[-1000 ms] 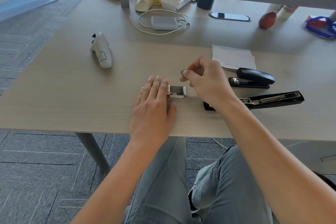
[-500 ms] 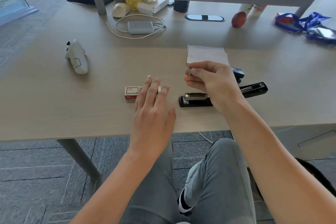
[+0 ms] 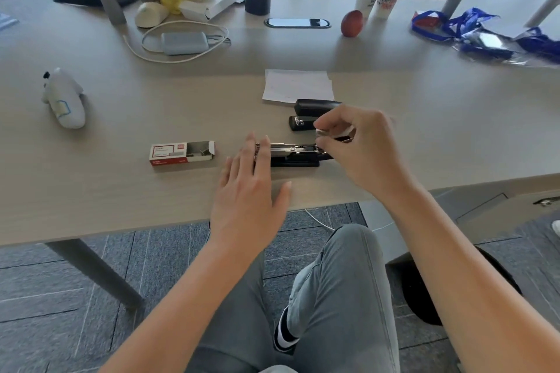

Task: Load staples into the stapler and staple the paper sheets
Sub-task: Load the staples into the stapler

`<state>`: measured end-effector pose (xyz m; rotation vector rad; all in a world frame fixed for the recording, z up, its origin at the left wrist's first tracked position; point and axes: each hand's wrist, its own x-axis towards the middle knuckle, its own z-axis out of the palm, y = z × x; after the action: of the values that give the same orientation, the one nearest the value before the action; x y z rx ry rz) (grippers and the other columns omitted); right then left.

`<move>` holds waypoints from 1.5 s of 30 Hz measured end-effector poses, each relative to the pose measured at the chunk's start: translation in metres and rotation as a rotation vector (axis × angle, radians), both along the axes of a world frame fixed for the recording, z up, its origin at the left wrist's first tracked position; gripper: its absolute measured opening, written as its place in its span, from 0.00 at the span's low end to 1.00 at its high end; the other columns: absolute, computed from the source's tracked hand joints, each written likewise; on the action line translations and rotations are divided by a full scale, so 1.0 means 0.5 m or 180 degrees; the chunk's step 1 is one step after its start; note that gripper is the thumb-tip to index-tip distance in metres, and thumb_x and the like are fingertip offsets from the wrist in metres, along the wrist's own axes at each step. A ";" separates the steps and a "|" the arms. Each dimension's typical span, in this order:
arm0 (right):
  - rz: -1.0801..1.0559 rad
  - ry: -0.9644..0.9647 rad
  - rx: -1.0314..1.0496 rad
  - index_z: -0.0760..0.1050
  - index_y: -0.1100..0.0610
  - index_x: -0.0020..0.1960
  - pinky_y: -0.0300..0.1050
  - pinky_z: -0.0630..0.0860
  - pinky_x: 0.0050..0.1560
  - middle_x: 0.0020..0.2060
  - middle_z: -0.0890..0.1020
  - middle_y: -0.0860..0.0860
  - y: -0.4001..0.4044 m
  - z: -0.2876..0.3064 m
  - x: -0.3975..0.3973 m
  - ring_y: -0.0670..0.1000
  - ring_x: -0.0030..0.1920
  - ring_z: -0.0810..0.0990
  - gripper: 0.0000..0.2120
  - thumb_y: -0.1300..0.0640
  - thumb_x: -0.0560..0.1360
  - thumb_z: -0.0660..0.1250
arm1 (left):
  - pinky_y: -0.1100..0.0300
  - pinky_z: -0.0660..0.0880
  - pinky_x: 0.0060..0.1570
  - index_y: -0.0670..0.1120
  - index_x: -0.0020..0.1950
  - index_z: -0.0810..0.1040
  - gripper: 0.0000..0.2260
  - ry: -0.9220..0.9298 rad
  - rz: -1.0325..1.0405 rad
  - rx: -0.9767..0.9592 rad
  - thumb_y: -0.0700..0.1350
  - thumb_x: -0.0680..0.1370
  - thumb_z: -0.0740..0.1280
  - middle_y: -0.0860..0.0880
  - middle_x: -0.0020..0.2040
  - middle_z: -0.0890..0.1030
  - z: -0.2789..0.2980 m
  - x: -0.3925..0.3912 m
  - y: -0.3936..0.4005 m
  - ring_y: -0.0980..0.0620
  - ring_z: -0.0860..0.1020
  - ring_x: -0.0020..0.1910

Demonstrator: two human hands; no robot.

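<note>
An opened black stapler (image 3: 295, 154) lies flat near the desk's front edge, its metal staple channel facing up. My right hand (image 3: 360, 142) hovers over its right part, fingers pinched on a small strip of staples (image 3: 321, 132). My left hand (image 3: 251, 188) is flat with fingers apart, its fingertips at the stapler's left end. A red and white staple box (image 3: 181, 153) lies open to the left. White paper sheets (image 3: 298, 85) rest further back, with a second black stapler (image 3: 313, 113) in front of them.
A white toy-like object (image 3: 65, 100) lies at the left. At the back are a grey power pack with cable (image 3: 185, 42), a red round object (image 3: 351, 23), a cable port (image 3: 297, 22) and blue lanyards (image 3: 472, 27). A raised shelf spans the rear.
My right hand has carried the staple strip from the box over to the open stapler. My left hand has left the box and now reaches the stapler's left end.
</note>
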<state>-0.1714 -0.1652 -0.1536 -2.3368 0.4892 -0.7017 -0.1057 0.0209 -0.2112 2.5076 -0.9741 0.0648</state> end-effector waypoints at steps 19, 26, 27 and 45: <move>0.0179 0.0515 -0.0826 0.89 0.52 0.50 0.35 0.73 0.50 0.46 0.89 0.45 0.004 -0.011 -0.003 0.47 0.45 0.85 0.09 0.62 0.73 0.74 | 0.52 0.51 0.78 0.46 0.83 0.47 0.35 -0.0267 0.0070 0.0241 0.60 0.83 0.56 0.46 0.83 0.50 -0.012 -0.005 0.003 0.45 0.58 0.80; 0.0259 0.0637 -0.0799 0.89 0.53 0.51 0.41 0.77 0.54 0.48 0.89 0.46 0.006 -0.003 -0.003 0.49 0.48 0.85 0.10 0.62 0.74 0.71 | 0.50 0.53 0.79 0.45 0.83 0.47 0.35 -0.0279 0.0034 0.0252 0.60 0.83 0.56 0.44 0.83 0.51 -0.018 -0.002 0.001 0.45 0.57 0.80; 0.0272 0.0661 -0.0824 0.89 0.53 0.50 0.40 0.76 0.54 0.48 0.89 0.46 0.006 -0.001 -0.005 0.49 0.48 0.85 0.10 0.63 0.74 0.71 | 0.50 0.53 0.79 0.44 0.83 0.47 0.35 -0.0288 0.0032 0.0255 0.60 0.83 0.56 0.44 0.83 0.51 -0.018 -0.002 0.001 0.45 0.57 0.80; 0.0193 0.0635 -0.0780 0.88 0.52 0.48 0.23 0.68 0.49 0.46 0.88 0.45 0.007 -0.006 -0.006 0.46 0.45 0.84 0.10 0.65 0.73 0.73 | 0.49 0.53 0.79 0.44 0.83 0.46 0.35 -0.0315 -0.0002 0.0255 0.60 0.83 0.55 0.44 0.83 0.51 -0.017 -0.002 0.003 0.45 0.57 0.81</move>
<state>-0.1742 -0.1620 -0.1564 -2.6567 0.4371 -0.5270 -0.1070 0.0226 -0.2199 2.5984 -1.0361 0.1539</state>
